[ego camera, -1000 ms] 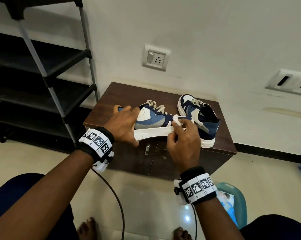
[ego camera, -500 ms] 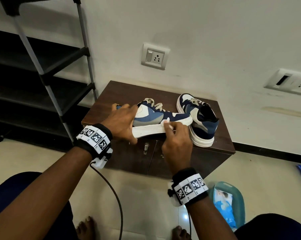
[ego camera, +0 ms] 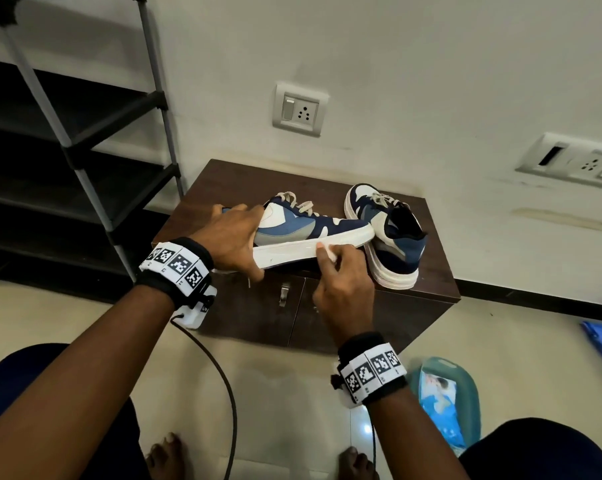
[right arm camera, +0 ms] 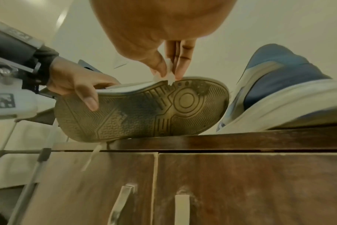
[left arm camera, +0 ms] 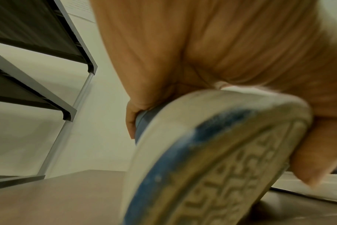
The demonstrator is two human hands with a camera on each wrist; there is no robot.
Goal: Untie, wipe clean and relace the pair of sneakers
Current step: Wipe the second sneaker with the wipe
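Left hand (ego camera: 235, 237) first: I see it wrapped round the heel end of the near sneaker (ego camera: 310, 230), thumb pressed flat on the ribbed rubber outsole, fingers curled over the blue collar. It holds that shoe tipped on its side at the front edge of the dark wood-grain worktop (ego camera: 230, 181), toe pointing right, the smooth white midsole facing me. From the right wrist view the tread shows clearly: concentric rings under the forefoot, herringbone and fine zigzag grooves toward the heel, all dulled with grime.

My right hand (ego camera: 344, 285) pinches a small crumpled white wipe (right arm camera: 168, 74) between thumb and straight fingertips, pressing it against the midsole edge about midway along the shoe. A loose beige lace end (right arm camera: 91, 158) dangles over the cabinet front.

Just beside it the second sneaker (ego camera: 386, 233) stands upright on its thick white sole, toe toward the wall, navy and pale blue panels, flat beige laces threaded across the tongue.
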